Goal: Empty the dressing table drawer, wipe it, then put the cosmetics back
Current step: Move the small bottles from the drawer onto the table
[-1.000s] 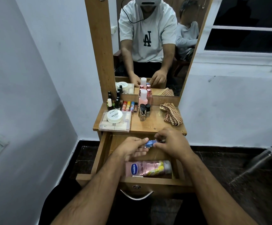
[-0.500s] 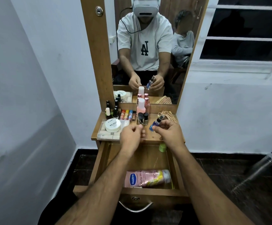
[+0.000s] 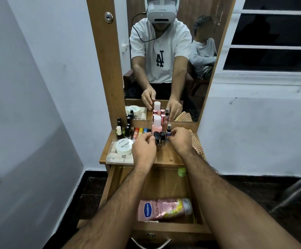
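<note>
Half a second ago the right hand held the small blue spray bottle (image 3: 168,132) in the air above the tabletop (image 3: 165,155); now that bottle stands upright among the other cosmetics, and both hands have come forward to the row.

Furthest left sit the clear box (image 3: 118,156) with the white nail polish tub (image 3: 124,146) on it, and behind them dark bottles and coloured lip balms (image 3: 140,131), lined up against the mirror base, likely to leave room in front. The left hand (image 3: 144,150) is loosely curled beside the two black-capped polish bottles (image 3: 159,138); whether it holds anything I cannot tell. The right hand (image 3: 180,140) has its fingers bent at the spray bottle, probably steadying it as it is set down. A checked cloth (image 3: 197,144) waits at the right edge for wiping.

Below, the open drawer (image 3: 164,229) is not yet empty: a pink lotion bottle (image 3: 164,209) lies at its front and a green cap (image 3: 181,171) shows at the back
</note>
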`<state>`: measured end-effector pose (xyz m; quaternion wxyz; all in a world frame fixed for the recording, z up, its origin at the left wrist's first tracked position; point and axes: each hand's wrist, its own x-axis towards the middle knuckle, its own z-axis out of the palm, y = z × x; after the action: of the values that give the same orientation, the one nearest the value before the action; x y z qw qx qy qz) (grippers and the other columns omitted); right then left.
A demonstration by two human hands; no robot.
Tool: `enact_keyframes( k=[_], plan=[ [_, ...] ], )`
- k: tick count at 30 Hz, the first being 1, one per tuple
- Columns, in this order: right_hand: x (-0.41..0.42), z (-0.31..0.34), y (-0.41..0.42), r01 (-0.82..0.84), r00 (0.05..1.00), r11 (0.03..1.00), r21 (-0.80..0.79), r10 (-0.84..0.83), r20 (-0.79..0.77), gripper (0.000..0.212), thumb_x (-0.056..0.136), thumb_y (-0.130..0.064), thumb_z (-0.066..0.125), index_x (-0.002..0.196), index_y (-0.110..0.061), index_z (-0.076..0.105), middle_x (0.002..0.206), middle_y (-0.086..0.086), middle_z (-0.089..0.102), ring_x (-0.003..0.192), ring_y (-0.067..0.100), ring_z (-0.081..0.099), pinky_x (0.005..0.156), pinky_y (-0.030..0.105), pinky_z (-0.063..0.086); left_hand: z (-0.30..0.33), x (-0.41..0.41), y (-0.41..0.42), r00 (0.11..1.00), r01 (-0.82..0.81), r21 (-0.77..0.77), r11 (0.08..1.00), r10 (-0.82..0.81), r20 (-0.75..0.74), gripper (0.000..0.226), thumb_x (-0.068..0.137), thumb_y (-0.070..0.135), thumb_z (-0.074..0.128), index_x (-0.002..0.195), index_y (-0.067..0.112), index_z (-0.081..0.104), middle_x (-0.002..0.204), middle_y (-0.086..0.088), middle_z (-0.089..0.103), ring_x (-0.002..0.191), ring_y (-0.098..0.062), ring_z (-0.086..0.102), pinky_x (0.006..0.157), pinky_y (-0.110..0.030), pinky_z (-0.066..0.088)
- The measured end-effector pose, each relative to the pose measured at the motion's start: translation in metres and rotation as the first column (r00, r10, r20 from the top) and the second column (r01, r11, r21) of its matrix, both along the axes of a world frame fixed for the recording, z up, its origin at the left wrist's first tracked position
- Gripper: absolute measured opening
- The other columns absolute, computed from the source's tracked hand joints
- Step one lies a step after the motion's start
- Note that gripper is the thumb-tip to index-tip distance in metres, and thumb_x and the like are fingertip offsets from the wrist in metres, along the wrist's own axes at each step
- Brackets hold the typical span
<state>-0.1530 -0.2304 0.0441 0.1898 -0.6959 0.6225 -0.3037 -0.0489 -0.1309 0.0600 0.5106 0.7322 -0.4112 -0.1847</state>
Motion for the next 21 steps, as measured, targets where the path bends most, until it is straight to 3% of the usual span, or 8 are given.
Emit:
enact_keyframes(
  k=[9,13,16,19,21],
  plan=[
    [0.003,-0.004,-0.006,-0.006,1.000,1.000,0.013,0.006,-0.004,0.022,0.085,-0.020,0.076,0.106,-0.013,0.076,0.102,0.003,0.075,0.095,0.018,0.067,0.090,0.034,0.055,-0.006,0.003,0.003,0.999,0.048,-0.052,0.998,-0.048,-0.003,0.033,0.097,0.019,0.057,0.128,0.011,0.063,0.123,-0.002,0.067,0.102,-0.002,0.053,0.089,-0.015,0.041],
    [-0.001,-0.006,-0.003,-0.007,1.000,1.000,-0.004,0.007,-0.006,0.022,0.086,-0.019,0.075,0.106,-0.012,0.076,0.102,0.003,0.075,0.093,0.017,0.067,0.089,0.032,0.054,-0.008,0.002,0.019,0.999,0.032,-0.139,0.990,-0.028,0.033,0.030,0.097,0.020,0.058,0.125,0.014,0.065,0.116,0.004,0.068,0.099,0.000,0.056,0.079,-0.005,0.041],
    [-0.010,-0.006,0.006,0.013,1.000,0.999,-0.049,-0.012,0.000,0.020,0.089,-0.016,0.070,0.107,-0.011,0.076,0.104,0.005,0.075,0.093,0.018,0.066,0.089,0.032,0.055,-0.016,-0.001,0.036,0.993,0.086,-0.179,0.980,-0.071,0.092,0.025,0.096,0.022,0.060,0.119,0.018,0.067,0.110,0.008,0.068,0.098,-0.001,0.059,0.081,-0.012,0.048],
    [-0.023,-0.003,0.022,0.018,0.998,0.996,-0.084,-0.014,0.057,0.026,0.088,-0.014,0.071,0.113,-0.007,0.073,0.109,0.006,0.074,0.098,0.022,0.067,0.093,0.036,0.055,-0.028,-0.008,0.050,0.977,0.189,-0.109,0.976,-0.176,0.121,0.019,0.094,0.023,0.061,0.112,0.023,0.068,0.102,0.012,0.067,0.092,0.000,0.060,0.078,-0.015,0.050],
    [-0.033,-0.003,0.035,0.015,0.986,0.997,-0.072,-0.002,0.170,0.023,0.087,-0.016,0.072,0.109,-0.010,0.074,0.101,0.004,0.075,0.087,0.021,0.070,0.082,0.043,0.060,-0.036,-0.013,0.056,0.948,0.312,0.020,0.950,-0.313,0.065,0.017,0.094,0.024,0.063,0.109,0.027,0.068,0.094,0.014,0.068,0.085,0.001,0.064,0.077,-0.019,0.052]
  ],
)
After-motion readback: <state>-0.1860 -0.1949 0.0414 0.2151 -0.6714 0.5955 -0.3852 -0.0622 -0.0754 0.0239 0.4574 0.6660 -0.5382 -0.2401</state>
